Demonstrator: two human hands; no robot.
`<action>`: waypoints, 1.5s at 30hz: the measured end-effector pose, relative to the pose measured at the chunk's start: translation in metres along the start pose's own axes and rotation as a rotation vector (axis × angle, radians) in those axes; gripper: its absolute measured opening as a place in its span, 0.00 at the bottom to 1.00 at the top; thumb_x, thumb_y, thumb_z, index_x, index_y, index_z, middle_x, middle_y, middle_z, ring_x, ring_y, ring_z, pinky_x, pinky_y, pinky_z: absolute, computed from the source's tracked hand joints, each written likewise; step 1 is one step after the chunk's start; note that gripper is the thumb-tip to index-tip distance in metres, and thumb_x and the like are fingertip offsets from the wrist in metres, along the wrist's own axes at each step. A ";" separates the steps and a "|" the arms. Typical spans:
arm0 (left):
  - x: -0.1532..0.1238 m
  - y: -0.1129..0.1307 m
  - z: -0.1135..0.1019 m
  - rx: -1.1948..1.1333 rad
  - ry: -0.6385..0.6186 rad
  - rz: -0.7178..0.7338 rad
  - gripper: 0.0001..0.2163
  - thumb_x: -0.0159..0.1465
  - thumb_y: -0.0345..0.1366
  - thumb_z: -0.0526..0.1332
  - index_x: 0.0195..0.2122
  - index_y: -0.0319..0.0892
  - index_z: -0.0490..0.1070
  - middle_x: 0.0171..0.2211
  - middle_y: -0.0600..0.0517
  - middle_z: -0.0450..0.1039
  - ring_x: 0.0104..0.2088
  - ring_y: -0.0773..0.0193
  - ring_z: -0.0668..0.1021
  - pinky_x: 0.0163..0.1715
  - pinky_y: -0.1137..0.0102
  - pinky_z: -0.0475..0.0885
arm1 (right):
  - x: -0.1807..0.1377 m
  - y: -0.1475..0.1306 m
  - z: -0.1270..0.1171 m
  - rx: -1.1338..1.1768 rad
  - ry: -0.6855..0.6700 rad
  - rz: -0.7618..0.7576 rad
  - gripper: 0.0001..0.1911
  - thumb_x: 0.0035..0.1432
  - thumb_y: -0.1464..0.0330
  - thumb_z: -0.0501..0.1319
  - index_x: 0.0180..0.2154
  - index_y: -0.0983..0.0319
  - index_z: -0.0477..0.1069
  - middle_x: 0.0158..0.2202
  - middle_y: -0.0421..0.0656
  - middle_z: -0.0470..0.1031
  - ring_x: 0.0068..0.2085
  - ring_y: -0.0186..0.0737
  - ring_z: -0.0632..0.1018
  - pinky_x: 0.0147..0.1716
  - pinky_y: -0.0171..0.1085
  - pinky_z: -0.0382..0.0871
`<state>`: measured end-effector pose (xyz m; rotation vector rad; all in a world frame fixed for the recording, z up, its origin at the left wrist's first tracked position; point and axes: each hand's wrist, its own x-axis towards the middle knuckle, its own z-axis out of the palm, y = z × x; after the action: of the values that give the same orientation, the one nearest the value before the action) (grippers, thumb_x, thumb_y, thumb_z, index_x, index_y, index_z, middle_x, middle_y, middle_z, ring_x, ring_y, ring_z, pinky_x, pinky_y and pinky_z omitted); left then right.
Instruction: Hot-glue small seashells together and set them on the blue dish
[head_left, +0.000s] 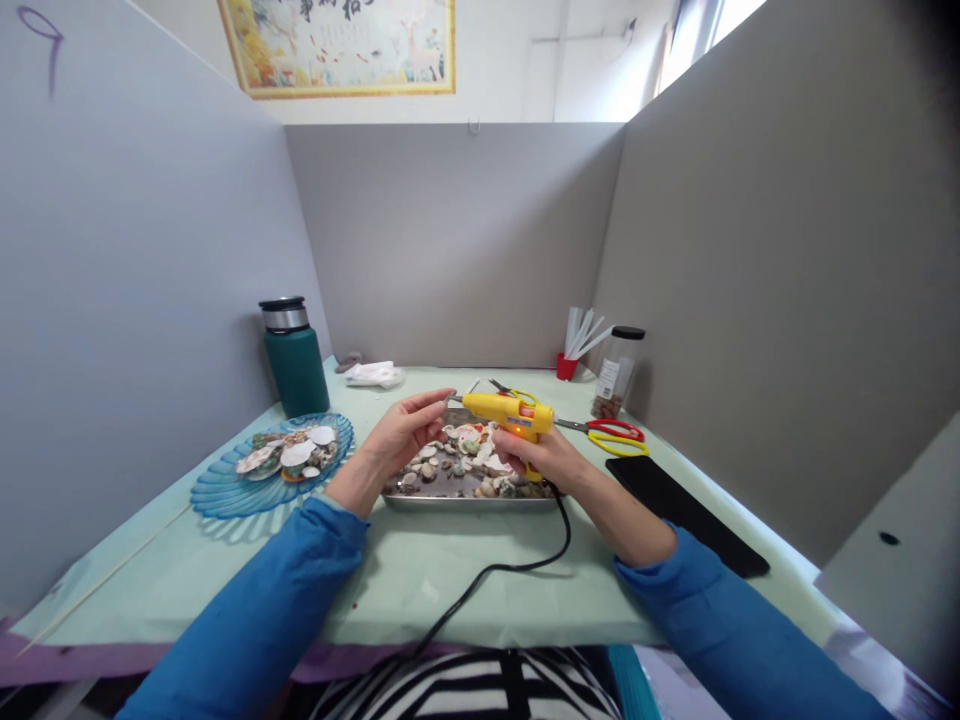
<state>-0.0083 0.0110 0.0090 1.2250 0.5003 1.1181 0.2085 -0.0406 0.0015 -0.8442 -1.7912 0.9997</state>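
My right hand point(541, 452) is wrapped round the grip of a yellow hot glue gun point(502, 408), with a small orange light lit on its side. The gun's nozzle points left, at the fingertips of my left hand point(405, 432). Those fingers are pinched together on something too small to make out, right at the nozzle tip. Below both hands lies a metal tray point(465, 502) holding many seashells point(429, 470) and small shell pieces. A black cord point(517, 567) runs from the gun's handle down to the table's front edge.
On the left, a blue scalloped plate point(225, 490) holds shells, near a green bottle point(294, 365). Scissors with red and yellow handles point(619, 437), a black slab point(686, 510), a jar point(616, 375) and a red cup of white sticks point(567, 367) stand right. Grey partitions point(457, 240) enclose the table.
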 end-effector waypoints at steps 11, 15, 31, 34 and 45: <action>-0.002 0.002 0.002 -0.044 -0.019 -0.027 0.18 0.51 0.32 0.68 0.44 0.38 0.74 0.22 0.56 0.67 0.20 0.76 0.67 0.25 0.75 0.69 | -0.003 -0.012 0.003 0.013 -0.024 0.002 0.16 0.53 0.56 0.60 0.27 0.62 0.65 0.18 0.36 0.63 0.19 0.29 0.64 0.18 0.32 0.58; -0.003 0.002 0.002 -0.066 -0.023 -0.027 0.17 0.52 0.32 0.67 0.45 0.39 0.74 0.23 0.55 0.69 0.21 0.76 0.68 0.25 0.76 0.69 | -0.003 -0.013 0.003 0.014 -0.025 -0.009 0.16 0.53 0.55 0.60 0.27 0.62 0.65 0.18 0.37 0.64 0.19 0.30 0.64 0.18 0.32 0.58; -0.003 0.002 0.002 -0.105 -0.028 -0.032 0.17 0.52 0.30 0.67 0.44 0.39 0.74 0.26 0.53 0.72 0.22 0.75 0.70 0.25 0.76 0.69 | -0.001 -0.004 0.004 -0.050 -0.001 -0.017 0.16 0.53 0.55 0.60 0.26 0.61 0.66 0.17 0.37 0.63 0.19 0.30 0.64 0.18 0.32 0.59; -0.004 0.003 0.003 -0.106 -0.031 -0.026 0.17 0.52 0.31 0.67 0.44 0.39 0.74 0.27 0.53 0.72 0.21 0.76 0.69 0.25 0.76 0.69 | -0.001 -0.003 0.004 -0.035 0.012 -0.033 0.15 0.54 0.56 0.60 0.28 0.61 0.67 0.19 0.37 0.65 0.19 0.30 0.64 0.17 0.32 0.59; -0.003 0.002 0.002 -0.125 -0.037 -0.022 0.17 0.52 0.30 0.67 0.44 0.39 0.74 0.28 0.53 0.72 0.21 0.76 0.70 0.24 0.76 0.69 | -0.001 -0.002 0.006 -0.043 0.039 -0.045 0.15 0.54 0.56 0.59 0.27 0.62 0.67 0.19 0.37 0.65 0.19 0.30 0.65 0.18 0.32 0.59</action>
<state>-0.0086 0.0066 0.0109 1.1270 0.4089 1.0893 0.2037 -0.0441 0.0013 -0.8409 -1.7964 0.9124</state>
